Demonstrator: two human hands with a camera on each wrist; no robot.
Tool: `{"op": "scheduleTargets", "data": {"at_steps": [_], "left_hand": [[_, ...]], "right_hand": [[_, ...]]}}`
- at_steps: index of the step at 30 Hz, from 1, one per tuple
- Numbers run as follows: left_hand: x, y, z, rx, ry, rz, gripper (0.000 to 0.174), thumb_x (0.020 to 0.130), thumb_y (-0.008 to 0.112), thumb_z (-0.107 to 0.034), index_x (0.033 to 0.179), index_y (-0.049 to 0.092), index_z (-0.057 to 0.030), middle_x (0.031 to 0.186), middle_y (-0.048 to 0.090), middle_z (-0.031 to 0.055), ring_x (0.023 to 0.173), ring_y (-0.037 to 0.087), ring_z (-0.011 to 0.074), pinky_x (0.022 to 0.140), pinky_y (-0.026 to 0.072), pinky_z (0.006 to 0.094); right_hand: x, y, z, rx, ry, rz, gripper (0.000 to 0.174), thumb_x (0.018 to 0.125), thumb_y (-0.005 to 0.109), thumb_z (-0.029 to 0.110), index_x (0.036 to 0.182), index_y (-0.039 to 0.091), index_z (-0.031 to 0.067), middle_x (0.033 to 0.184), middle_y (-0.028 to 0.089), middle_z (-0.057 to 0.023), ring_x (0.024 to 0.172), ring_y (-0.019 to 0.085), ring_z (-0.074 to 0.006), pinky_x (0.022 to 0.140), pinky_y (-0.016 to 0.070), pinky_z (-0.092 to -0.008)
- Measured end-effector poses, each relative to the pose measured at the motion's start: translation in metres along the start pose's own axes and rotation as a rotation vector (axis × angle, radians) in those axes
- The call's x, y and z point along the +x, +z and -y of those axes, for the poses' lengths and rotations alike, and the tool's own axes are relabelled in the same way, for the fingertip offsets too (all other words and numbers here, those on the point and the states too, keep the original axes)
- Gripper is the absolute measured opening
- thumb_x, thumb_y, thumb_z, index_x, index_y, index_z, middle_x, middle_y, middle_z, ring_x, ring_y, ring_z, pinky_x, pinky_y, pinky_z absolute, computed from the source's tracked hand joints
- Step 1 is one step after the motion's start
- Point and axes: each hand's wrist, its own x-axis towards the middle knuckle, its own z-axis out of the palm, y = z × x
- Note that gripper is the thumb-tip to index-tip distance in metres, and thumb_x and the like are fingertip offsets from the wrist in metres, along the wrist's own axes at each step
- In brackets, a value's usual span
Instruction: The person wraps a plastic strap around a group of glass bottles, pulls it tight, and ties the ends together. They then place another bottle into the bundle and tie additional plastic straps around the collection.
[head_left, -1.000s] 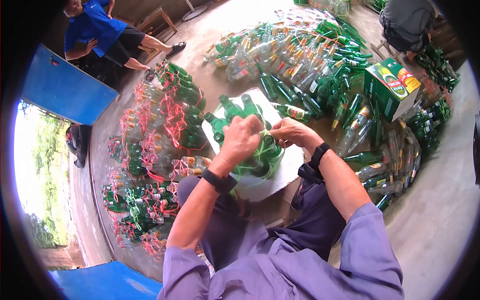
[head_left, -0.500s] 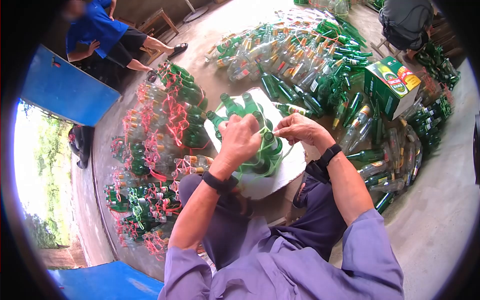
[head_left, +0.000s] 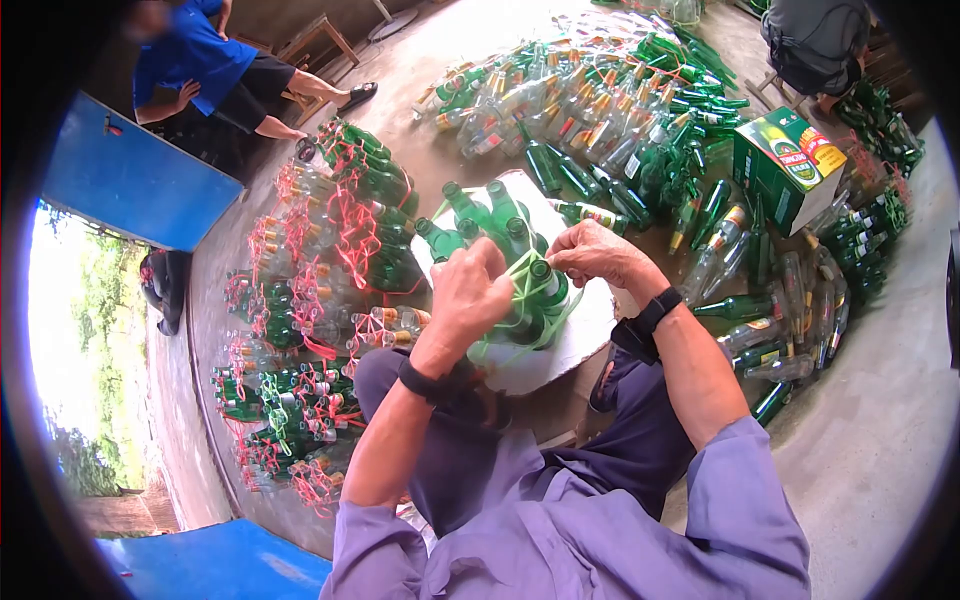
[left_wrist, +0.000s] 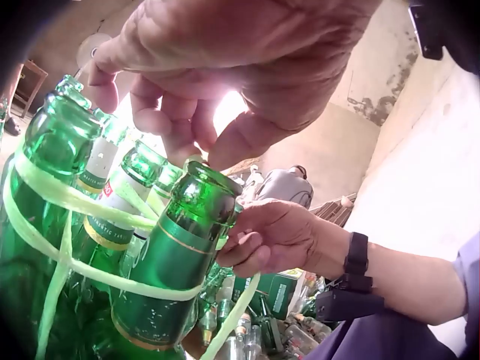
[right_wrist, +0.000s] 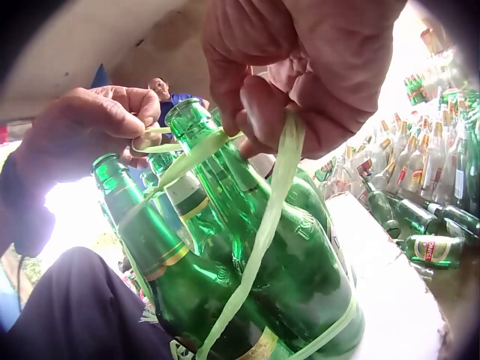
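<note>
Several green bottles stand bunched on a white board, wound with pale green strap. My left hand is over the near-left bottle necks; in the right wrist view its thumb and finger pinch a piece of the strap. On the other side of the bunch, my right hand pinches the strap beside a bottle neck, and a loose length hangs down from its curled fingers. Both hands stay close to the bottle mouths, a short way apart.
Bottles bundled with red strap stand on the left. A large heap of loose bottles lies ahead, with a green beer carton to the right. A person in blue is at the upper left, another in grey at the upper right.
My left hand has moved slightly down and toward me. The right hand has shifted slightly away from me since a second ago, and the strap between the hands lies differently.
</note>
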Motion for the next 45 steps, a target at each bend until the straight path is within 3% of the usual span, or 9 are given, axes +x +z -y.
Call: {"op": "scheduleTargets", "data": {"at_steps": [5,27,30,33,36,38,40,41,45], "left_hand": [[-0.005,-0.007,0.009,-0.074,0.004,0.008,0.015,0.080,0.063,-0.010,0.087,0.057,0.0016,0.075,0.063,0.0160,0.069,0.063,0.0305,0.066,0.0485,0.0399],[0.013,0.003,0.027,0.248,0.000,-0.056,0.007,0.083,0.059,-0.009,0.090,0.060,-0.0101,0.078,0.067,0.0161,0.079,0.066,0.0385,0.069,0.0495,0.0491],[0.011,0.005,0.026,0.326,0.054,-0.077,0.010,0.083,0.056,-0.006,0.090,0.059,-0.0114,0.079,0.067,0.0154,0.079,0.067,0.0379,0.068,0.0498,0.0493],[0.006,0.006,0.028,0.268,0.135,-0.141,0.010,0.082,0.057,-0.005,0.090,0.059,-0.0113,0.078,0.066,0.0150,0.077,0.066,0.0373,0.065,0.0491,0.0488],[0.001,0.004,0.034,0.261,0.092,-0.114,0.009,0.083,0.059,-0.008,0.092,0.061,-0.0118,0.078,0.065,0.0162,0.078,0.065,0.0386,0.069,0.0487,0.0488],[-0.006,0.002,0.032,0.208,0.011,-0.032,0.019,0.084,0.063,-0.011,0.103,0.063,-0.0106,0.090,0.068,0.0165,0.090,0.065,0.0364,0.079,0.0505,0.0454],[-0.012,0.008,0.031,-0.119,0.184,-0.165,0.033,0.084,0.066,-0.021,0.112,0.064,-0.0042,0.100,0.067,0.0210,0.100,0.063,0.0364,0.086,0.0511,0.0442],[-0.017,0.009,0.031,-0.176,0.157,-0.098,0.056,0.079,0.073,-0.027,0.126,0.059,0.0006,0.119,0.063,0.0222,0.111,0.059,0.0372,0.096,0.0479,0.0435],[-0.026,0.018,0.018,0.104,0.264,-0.093,0.063,0.079,0.074,-0.031,0.132,0.054,-0.0021,0.134,0.058,0.0201,0.121,0.058,0.0353,0.100,0.0461,0.0447]], "right_hand": [[0.009,0.001,-0.008,-0.045,-0.066,-0.006,0.020,0.088,0.069,0.020,0.091,0.071,0.0003,0.071,0.063,0.0006,0.058,0.058,-0.0079,0.054,0.0480,-0.0236],[0.001,0.015,0.005,-0.147,-0.088,-0.089,0.023,0.087,0.063,0.018,0.091,0.072,-0.0025,0.069,0.063,-0.0020,0.058,0.057,-0.0085,0.055,0.0487,-0.0254],[-0.003,0.015,0.009,-0.263,-0.070,-0.206,0.025,0.084,0.064,0.020,0.082,0.071,-0.0040,0.063,0.059,-0.0023,0.056,0.054,-0.0097,0.053,0.0461,-0.0279],[-0.012,0.017,0.014,-0.412,-0.172,-0.345,0.032,0.071,0.063,0.023,0.067,0.063,-0.0085,0.055,0.054,-0.0176,0.055,0.055,-0.0215,0.060,0.0485,-0.0399],[-0.008,0.018,0.005,-0.419,-0.269,-0.388,0.031,0.071,0.062,0.020,0.059,0.056,-0.0077,0.048,0.044,-0.0116,0.048,0.042,-0.0145,0.051,0.0425,-0.0385],[-0.012,0.019,0.006,-0.360,-0.249,-0.386,0.029,0.071,0.062,0.018,0.057,0.054,-0.0064,0.047,0.040,-0.0065,0.049,0.038,-0.0103,0.048,0.0390,-0.0357],[-0.012,0.022,0.005,-0.337,-0.257,-0.403,0.029,0.072,0.063,0.018,0.057,0.055,-0.0058,0.048,0.040,-0.0049,0.050,0.037,-0.0098,0.048,0.0381,-0.0348],[-0.013,0.023,0.006,-0.338,-0.256,-0.400,0.029,0.072,0.063,0.018,0.057,0.055,-0.0058,0.048,0.040,-0.0049,0.050,0.037,-0.0098,0.048,0.0381,-0.0348],[-0.013,0.023,0.001,-0.317,-0.227,-0.408,0.032,0.074,0.064,0.020,0.057,0.053,-0.0049,0.049,0.039,-0.0021,0.051,0.036,-0.0085,0.048,0.0362,-0.0338]]}}
